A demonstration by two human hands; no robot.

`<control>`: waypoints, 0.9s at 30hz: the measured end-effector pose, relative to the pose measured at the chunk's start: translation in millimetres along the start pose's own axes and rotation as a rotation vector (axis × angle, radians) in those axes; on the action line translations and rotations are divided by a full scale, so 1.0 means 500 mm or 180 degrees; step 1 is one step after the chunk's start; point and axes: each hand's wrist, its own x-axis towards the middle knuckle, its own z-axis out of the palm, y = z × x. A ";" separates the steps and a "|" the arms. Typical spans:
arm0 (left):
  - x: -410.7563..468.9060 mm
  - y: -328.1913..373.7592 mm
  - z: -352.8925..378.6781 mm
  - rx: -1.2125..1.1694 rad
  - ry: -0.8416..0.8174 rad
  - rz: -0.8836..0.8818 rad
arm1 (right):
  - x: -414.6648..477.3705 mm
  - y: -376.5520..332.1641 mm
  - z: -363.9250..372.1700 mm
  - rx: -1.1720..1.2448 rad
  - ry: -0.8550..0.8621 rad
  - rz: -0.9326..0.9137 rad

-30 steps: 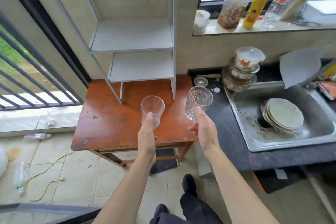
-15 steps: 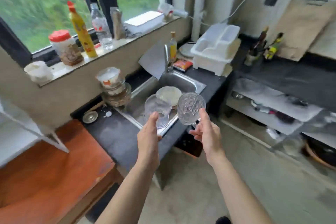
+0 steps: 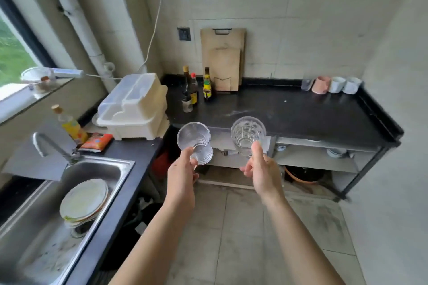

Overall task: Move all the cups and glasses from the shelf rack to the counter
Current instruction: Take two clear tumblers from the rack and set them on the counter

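My left hand [image 3: 183,176] grips a clear ribbed glass [image 3: 194,141] near its base, mouth tilted toward me. My right hand [image 3: 261,172] holds a clear patterned glass [image 3: 247,135] the same way. Both glasses hang in the air just in front of the near edge of the black counter [image 3: 289,113]. At the counter's far right corner stand a small clear glass [image 3: 306,84], a pink cup [image 3: 321,84] and two white cups [image 3: 337,84] [image 3: 352,85]. The shelf rack is out of view.
Sauce bottles [image 3: 196,88] and wooden cutting boards [image 3: 222,60] stand at the counter's back left. A white dish box [image 3: 134,106] sits left of it. The steel sink [image 3: 58,203] with stacked plates [image 3: 84,201] lies at lower left. Open shelves run under the counter.
My view has swung right from the rack and orange table, past the sink, to the black counter. Both hands kept their glasses and carried them along.
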 end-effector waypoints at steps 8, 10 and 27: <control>0.097 -0.035 0.315 0.0428 -0.0490 0.0128 | 0.194 0.036 -0.198 0.0088 0.0674 0.0130; 0.131 -0.054 0.396 0.0454 -0.0630 0.0086 | 0.247 0.057 -0.242 0.0051 0.0809 0.0192; 0.495 -0.066 1.136 0.0900 -0.1804 -0.0286 | 0.879 0.049 -0.573 0.0223 0.1673 0.0754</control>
